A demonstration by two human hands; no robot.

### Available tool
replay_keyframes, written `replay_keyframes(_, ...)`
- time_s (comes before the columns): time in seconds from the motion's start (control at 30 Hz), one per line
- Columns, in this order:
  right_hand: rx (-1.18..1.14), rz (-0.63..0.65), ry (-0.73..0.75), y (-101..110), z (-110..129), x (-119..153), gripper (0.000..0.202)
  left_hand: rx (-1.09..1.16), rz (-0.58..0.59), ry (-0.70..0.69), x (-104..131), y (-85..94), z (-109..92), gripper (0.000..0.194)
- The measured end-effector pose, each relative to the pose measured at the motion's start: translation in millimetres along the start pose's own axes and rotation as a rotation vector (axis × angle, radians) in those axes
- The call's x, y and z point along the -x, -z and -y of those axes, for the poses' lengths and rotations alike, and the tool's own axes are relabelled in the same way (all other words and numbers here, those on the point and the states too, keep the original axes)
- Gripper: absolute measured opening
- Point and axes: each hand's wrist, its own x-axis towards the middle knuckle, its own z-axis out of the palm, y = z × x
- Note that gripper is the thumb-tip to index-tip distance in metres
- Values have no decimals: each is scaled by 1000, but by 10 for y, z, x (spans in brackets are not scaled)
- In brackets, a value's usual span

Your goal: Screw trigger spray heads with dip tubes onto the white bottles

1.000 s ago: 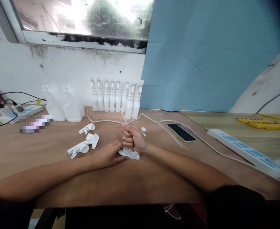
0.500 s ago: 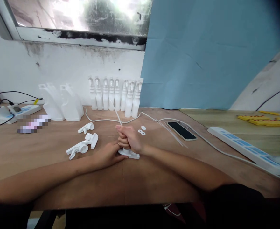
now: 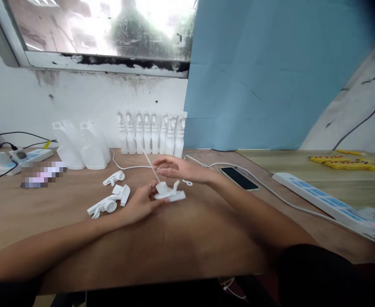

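Note:
My left hand (image 3: 144,199) grips a white spray trigger head (image 3: 171,196) just above the table, its collar turned up. Out of the collar a thin white dip tube (image 3: 147,160) rises, slanting up to the left. My right hand (image 3: 174,168) hovers behind the spray head near the tube, fingers apart and holding nothing that I can see. White washers (image 3: 187,182) lie past it, partly hidden by the right wrist. To the left of my left hand are more trigger heads, one farther back (image 3: 113,178) and others nearer (image 3: 109,201).
Several finished spray bottles (image 3: 147,136) line the wall. White bottles without heads (image 3: 93,149) stand to their left. On the right are a phone (image 3: 239,178), a white cable (image 3: 270,187) and a power strip (image 3: 321,202). Yellow packets (image 3: 350,164) lie farther back.
My right hand has opened from its fist around the tube's lower end and lifted up and back. The spray head and tube now show more fully, still in my left hand.

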Motion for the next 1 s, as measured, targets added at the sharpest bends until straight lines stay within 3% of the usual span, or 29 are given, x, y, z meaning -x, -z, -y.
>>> replay_keyframes(0.13,295,-17,17,233,153,87,33,89,-127,-78,-291,184,-283,36)
replay_keyframes(0.23,293,-161,90,239,217,105,26,-160,-79,-121,-538,447,-493,40)
replay_keyframes(0.3,231,-245,138,232,262,106,25,-424,9,-148,-666,735,-608,37)
replay_keyframes(0.37,171,-315,150,268,308,117,24,-686,171,-205,-741,1112,-677,37)
replay_keyframes(0.4,167,-352,148,306,327,128,22,-798,174,-208,-758,1321,-687,40)
replay_keyframes(0.43,188,-388,144,356,343,144,20,-886,120,-199,-762,1532,-676,41)
replay_keyframes(0.53,369,-499,156,540,371,204,13,-1015,-420,-133,-726,2094,-532,48)
replay_keyframes(0.57,435,-543,165,599,374,222,13,-1013,-578,-73,-704,2237,-459,49)
replay_keyframes(0.63,533,-620,166,692,374,245,15,-938,-758,105,-657,2447,-307,54)
replay_keyframes(0.77,505,-675,161,781,357,237,16,-765,-804,313,-568,2635,-86,69)
replay_keyframes(0.9,345,-673,224,814,342,208,24,-629,-744,341,-525,2676,-33,67)
replay_keyframes(1.0,181,-661,321,830,365,206,34,-563,-722,316,-532,2636,-110,62)
